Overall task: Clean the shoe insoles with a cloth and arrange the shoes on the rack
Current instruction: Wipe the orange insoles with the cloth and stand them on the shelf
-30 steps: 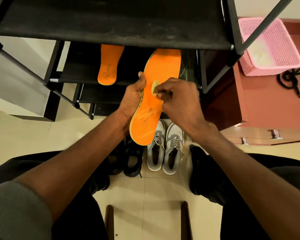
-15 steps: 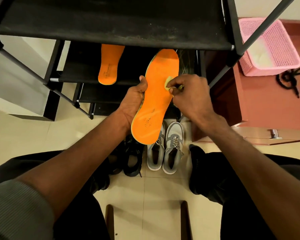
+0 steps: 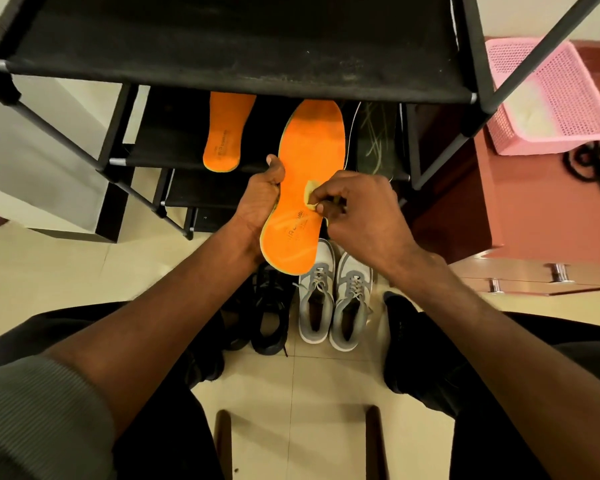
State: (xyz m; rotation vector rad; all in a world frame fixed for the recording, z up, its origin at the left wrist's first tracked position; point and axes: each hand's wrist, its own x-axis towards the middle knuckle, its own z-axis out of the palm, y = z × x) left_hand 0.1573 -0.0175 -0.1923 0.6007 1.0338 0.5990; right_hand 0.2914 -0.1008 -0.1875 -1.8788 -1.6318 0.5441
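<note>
Right now: left hand (image 3: 257,202) gripped orange insole (image 3: 305,188) by its edge, held up before black shoe rack (image 3: 222,46). Right hand (image 3: 357,209) pinched small yellow cloth (image 3: 310,197) against insole's middle. Second orange insole (image 3: 224,133) lay on rack shelf. Grey shoes (image 3: 333,303) and black shoes (image 3: 269,313) stood side by side on floor below.

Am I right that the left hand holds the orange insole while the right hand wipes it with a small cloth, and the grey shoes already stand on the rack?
Not quite: the head view shows the grey shoes on the floor in front of the rack, not on it. The left hand does hold the orange insole, and the right hand wipes it with the small cloth.
</note>
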